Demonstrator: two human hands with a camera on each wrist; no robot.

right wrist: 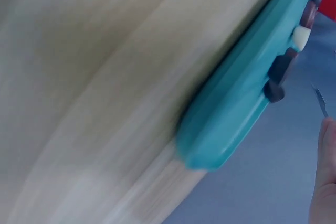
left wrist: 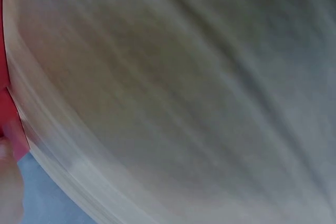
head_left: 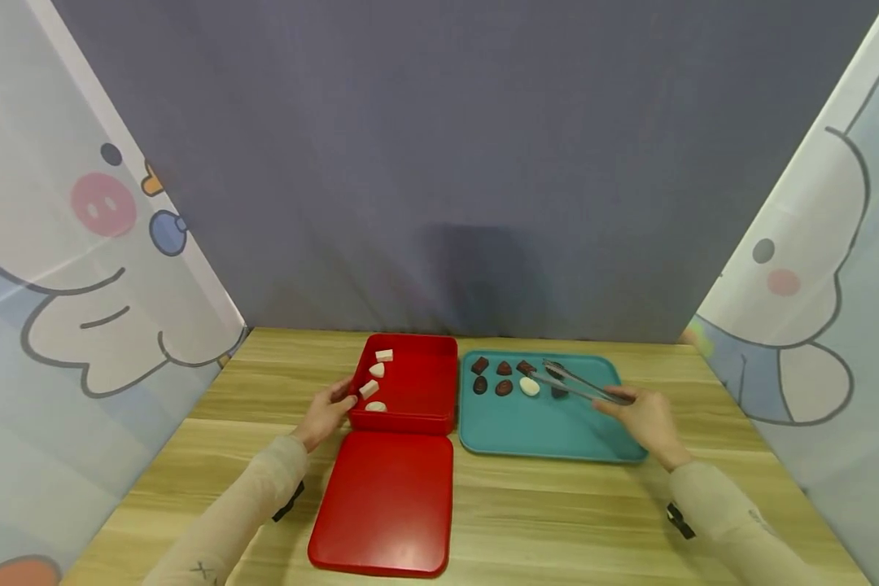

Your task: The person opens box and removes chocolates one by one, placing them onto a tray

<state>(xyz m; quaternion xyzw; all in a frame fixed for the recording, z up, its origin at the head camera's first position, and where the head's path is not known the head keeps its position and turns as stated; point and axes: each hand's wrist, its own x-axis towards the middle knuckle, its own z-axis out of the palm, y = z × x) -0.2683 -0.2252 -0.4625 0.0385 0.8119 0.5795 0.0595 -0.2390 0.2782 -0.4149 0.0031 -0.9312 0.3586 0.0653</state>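
My left hand point(head_left: 325, 417) holds the left wall of an open red box point(head_left: 417, 384), its thumb at the rim. Several white chocolates point(head_left: 376, 407) lie along the box's left side. My right hand point(head_left: 648, 422) grips metal tongs point(head_left: 557, 369) over the teal tray point(head_left: 542, 430). The tongs' arms are spread, with their tips above the tray's back row. Several dark chocolates point(head_left: 504, 388) and one white egg-shaped chocolate point(head_left: 530, 387) sit in two rows on the tray. In the right wrist view only a serrated tong tip point(right wrist: 319, 99) shows beyond the hand.
A flat red lid point(head_left: 384, 505) lies in front of the red box on the wooden table point(head_left: 557, 513). The box and tray stand side by side, almost touching. Behind the table hangs a grey curtain point(head_left: 425, 163), with cartoon-printed curtains at both sides.
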